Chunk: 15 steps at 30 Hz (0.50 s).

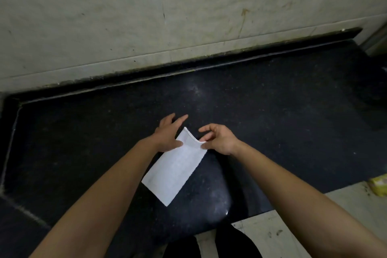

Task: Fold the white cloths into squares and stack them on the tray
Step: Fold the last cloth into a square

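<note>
One cloth (176, 167), left hand (167, 134) touching, right hand (219, 139) pinching

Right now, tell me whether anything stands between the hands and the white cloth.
Nothing visible does: the left hand touches the white cloth and the right hand pinches its far corner.

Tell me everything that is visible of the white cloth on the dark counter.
The white cloth is thin fabric folded into a long rectangle, with layered edges showing at its far end. It lies diagonally on the dark speckled counter, with the far end curling up slightly. The left hand rests its thumb on the far left edge; the right hand pinches the far right corner.
</note>
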### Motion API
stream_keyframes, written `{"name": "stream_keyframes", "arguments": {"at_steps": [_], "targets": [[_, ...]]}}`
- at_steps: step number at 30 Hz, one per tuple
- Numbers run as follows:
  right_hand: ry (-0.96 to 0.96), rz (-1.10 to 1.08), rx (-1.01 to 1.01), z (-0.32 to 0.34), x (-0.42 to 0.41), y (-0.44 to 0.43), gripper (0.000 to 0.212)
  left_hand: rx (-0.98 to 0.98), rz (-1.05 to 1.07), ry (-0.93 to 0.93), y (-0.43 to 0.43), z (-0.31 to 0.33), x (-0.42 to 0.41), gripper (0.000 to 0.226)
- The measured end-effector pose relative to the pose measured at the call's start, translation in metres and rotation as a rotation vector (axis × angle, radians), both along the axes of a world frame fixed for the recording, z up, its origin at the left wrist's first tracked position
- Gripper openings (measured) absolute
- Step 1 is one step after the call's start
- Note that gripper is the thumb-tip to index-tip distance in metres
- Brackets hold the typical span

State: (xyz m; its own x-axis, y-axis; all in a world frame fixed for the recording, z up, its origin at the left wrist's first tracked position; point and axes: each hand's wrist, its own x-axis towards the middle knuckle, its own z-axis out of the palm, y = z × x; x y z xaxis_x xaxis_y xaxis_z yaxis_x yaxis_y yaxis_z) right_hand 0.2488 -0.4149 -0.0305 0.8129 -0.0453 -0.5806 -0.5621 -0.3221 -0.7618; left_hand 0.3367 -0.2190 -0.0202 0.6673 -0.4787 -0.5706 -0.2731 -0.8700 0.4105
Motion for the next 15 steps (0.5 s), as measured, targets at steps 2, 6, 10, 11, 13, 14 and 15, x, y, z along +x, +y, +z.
{"name": "stream_keyframes", "arguments": {"at_steps": [2, 6, 10, 11, 13, 14, 15], "targets": [[-0.030, -0.008, -0.017, -0.002, 0.000, 0.000, 0.049, -0.040, -0.109, 0.007, -0.005, -0.004, 0.012, 0.055], [-0.127, -0.064, -0.123, 0.006, -0.015, 0.010, 0.046, -0.150, -0.127, -0.241, -0.002, 0.005, 0.008, 0.016], [-0.205, -0.023, -0.152, 0.019, -0.041, 0.041, 0.033, -0.174, -0.119, -0.438, 0.032, 0.012, -0.018, 0.013], [-0.205, 0.005, -0.145, 0.019, -0.048, 0.049, 0.029, -0.200, -0.133, -0.454, 0.045, 0.011, -0.025, 0.015], [-0.213, 0.078, -0.156, 0.013, -0.061, 0.069, 0.021, -0.257, -0.126, -0.430, 0.076, 0.003, -0.038, 0.018], [-0.220, 0.116, -0.173, 0.009, -0.067, 0.077, 0.019, -0.278, -0.116, -0.412, 0.089, -0.002, -0.045, 0.020], [-0.231, 0.164, -0.199, 0.005, -0.072, 0.087, 0.017, -0.297, -0.107, -0.407, 0.103, -0.007, -0.053, 0.021]]}}
